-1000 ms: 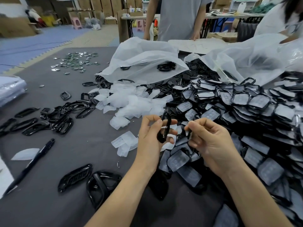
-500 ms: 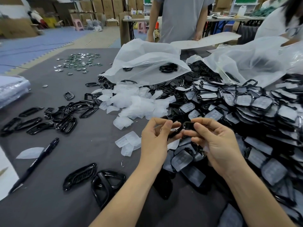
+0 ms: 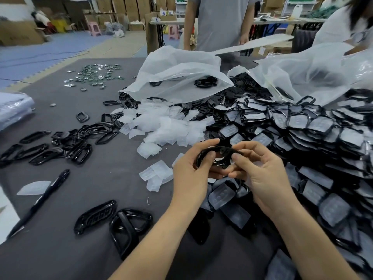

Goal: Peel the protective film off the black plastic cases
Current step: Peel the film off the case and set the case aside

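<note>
Both grips clasp one black case [image 3: 218,152], held above the counter [image 3: 90,178] just on the near side of the pile of peeled film [image 3: 165,126]. The left grip [image 3: 189,174] pinches its left end and the right grip [image 3: 260,178] its right end. Whether any film clings to it I cannot tell. It would be best to steady it with the left, lift a film corner with a right fingernail, and pull low and slowly.
</note>
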